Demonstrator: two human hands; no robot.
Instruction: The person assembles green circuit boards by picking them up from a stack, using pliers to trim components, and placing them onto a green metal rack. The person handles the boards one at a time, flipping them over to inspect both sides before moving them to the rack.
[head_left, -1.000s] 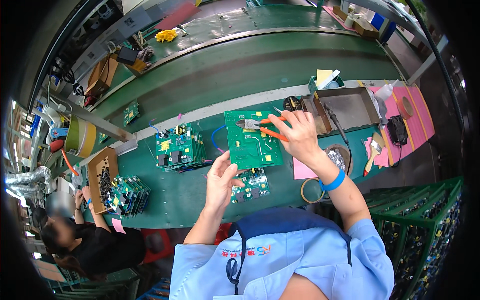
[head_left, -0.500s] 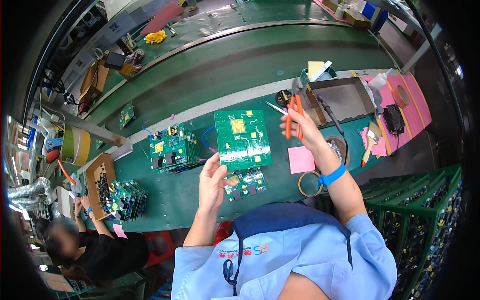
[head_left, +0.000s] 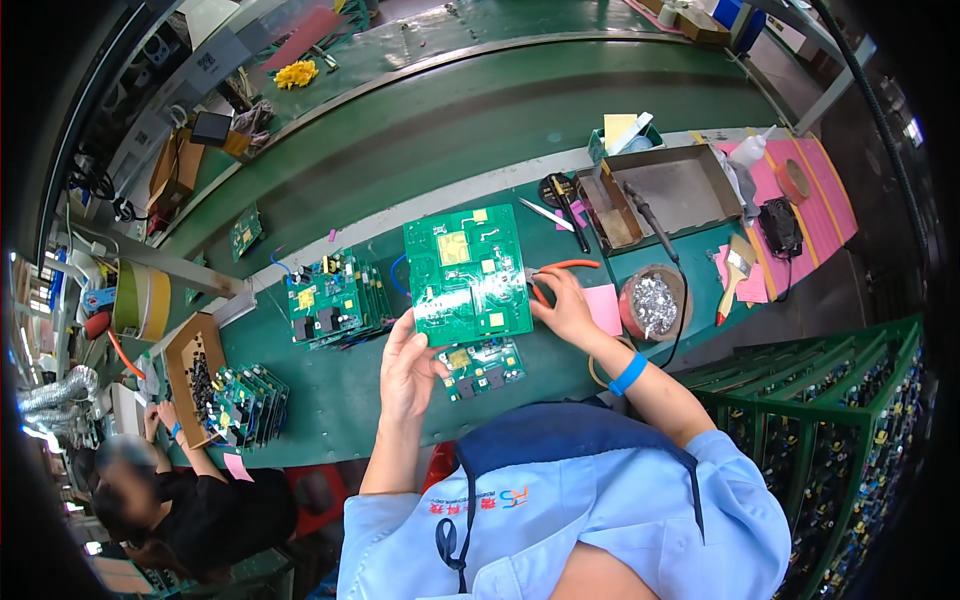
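My left hand [head_left: 408, 368] grips the lower left corner of a large green circuit board [head_left: 466, 273], holding it tilted above the green bench. My right hand [head_left: 563, 305] is at the board's right edge and holds orange-handled cutters [head_left: 560, 270], their tip touching the edge of the board. A smaller green circuit board [head_left: 482, 366] lies flat on the bench just below the held one, between my two hands. A blue band circles my right wrist.
A stack of populated boards [head_left: 335, 300] stands to the left, another stack [head_left: 245, 403] further left by a brown parts box [head_left: 188, 375]. A round tin of metal clippings [head_left: 654, 304], a pink pad [head_left: 604, 308], a grey tray [head_left: 668, 187], a soldering iron and tweezers [head_left: 545, 214] lie right. Another person [head_left: 180, 500] sits lower left.
The board has come down and nearer to me. My right hand with the cutters moved from the board's upper right edge down to its middle right edge. My left hand shifted slightly right.
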